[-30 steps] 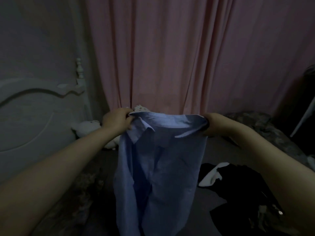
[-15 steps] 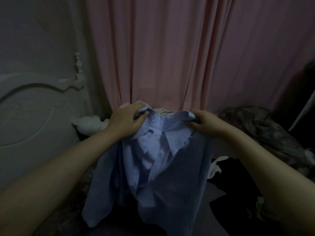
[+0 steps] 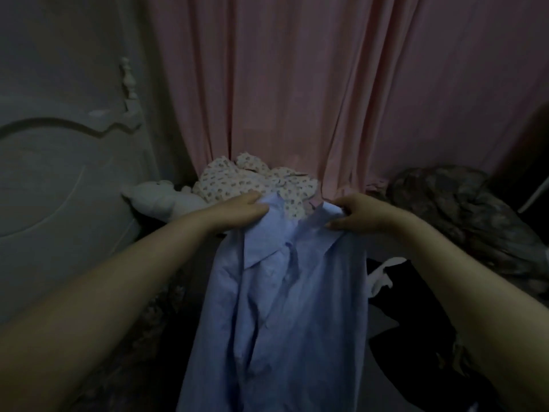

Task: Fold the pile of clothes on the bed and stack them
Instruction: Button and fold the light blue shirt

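While held up at frame centre, blue collared shirt (image 3: 285, 307) hung lengthwise; gripped at collar by left hand (image 3: 237, 214) and right hand (image 3: 362, 215), set apart. Floral garment (image 3: 252, 182) behind.

No readable text, label, brand, number or sign is seen anywhere, small printed motifs on the patterned cloth (image 3: 255, 179) are too dim and blurred to be made out

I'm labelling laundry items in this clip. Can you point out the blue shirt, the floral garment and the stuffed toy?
blue shirt (image 3: 285, 316): head view, on its front panel below the collar.
floral garment (image 3: 237, 179): head view, on its crumpled middle.
stuffed toy (image 3: 157, 197): head view, on its pale body.
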